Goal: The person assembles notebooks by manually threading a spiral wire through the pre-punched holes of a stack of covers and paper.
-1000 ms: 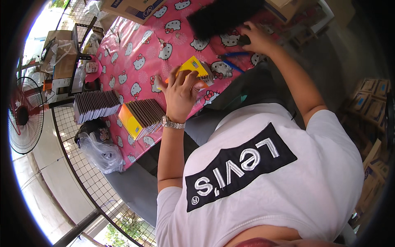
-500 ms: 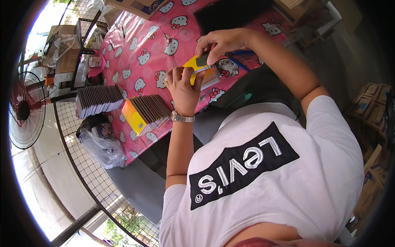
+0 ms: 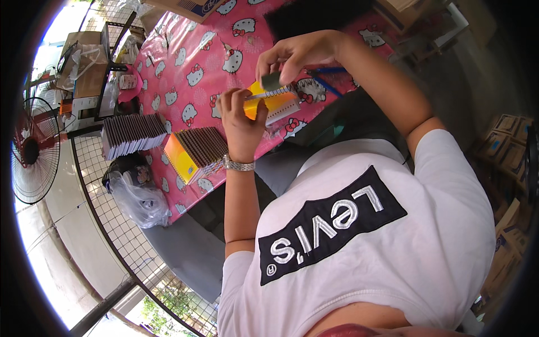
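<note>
A yellow spiral-bound notebook lies on the table in front of me, its wire coil running along the far side. My right hand is closed on a small dark green block, held over the coil. My left hand, with a metal watch on its wrist, is at the notebook's left end. Its thumb and forefinger are apart, and yellow cover shows between them. A thin pale strip lies along the coil near the left fingertips; its kind is unclear.
To the left stand a row of yellow spiral notebooks and another stack of notebooks. Blue-handled tools lie right of the notebook. A clear plastic bag hangs at the table's corner. Cardboard boxes sit on the far side.
My left hand has shifted left and its thumb and forefinger have spread. The right hand has moved slightly left with the green block, and more of the notebook's coil shows.
</note>
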`<act>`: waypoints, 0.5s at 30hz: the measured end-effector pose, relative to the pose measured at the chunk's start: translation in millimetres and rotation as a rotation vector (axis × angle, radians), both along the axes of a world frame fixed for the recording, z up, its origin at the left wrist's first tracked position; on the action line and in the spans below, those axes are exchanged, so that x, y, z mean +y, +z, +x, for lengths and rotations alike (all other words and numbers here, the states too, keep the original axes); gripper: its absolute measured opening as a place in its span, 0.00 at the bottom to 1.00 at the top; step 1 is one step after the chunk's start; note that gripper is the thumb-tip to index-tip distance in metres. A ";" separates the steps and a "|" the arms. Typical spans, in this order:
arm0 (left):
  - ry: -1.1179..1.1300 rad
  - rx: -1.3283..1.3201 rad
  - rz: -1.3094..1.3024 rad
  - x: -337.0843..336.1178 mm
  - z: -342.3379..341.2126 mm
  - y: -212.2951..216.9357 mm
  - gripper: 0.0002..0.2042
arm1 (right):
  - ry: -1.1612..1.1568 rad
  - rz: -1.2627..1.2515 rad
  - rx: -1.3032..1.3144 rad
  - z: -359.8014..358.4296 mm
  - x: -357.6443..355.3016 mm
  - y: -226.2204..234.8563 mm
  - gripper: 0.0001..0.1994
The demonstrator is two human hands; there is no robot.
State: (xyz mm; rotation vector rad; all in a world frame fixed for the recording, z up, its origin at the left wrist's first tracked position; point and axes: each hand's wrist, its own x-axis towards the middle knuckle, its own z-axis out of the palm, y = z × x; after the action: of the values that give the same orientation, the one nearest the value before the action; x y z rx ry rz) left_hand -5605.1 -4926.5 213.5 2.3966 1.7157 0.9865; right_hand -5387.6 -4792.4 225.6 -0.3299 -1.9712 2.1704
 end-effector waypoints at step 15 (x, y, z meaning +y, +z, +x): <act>0.012 -0.237 -0.191 -4.1 -18.4 0.5 0.12 | -0.119 0.057 -0.092 -21.0 -2.8 5.7 0.25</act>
State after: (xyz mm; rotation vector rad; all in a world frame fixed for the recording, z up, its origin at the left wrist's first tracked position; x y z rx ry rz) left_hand -5623.5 -4930.6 214.0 2.0633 1.6592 1.0103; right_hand -5408.6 -4795.2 231.3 -0.5329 -2.0015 2.0566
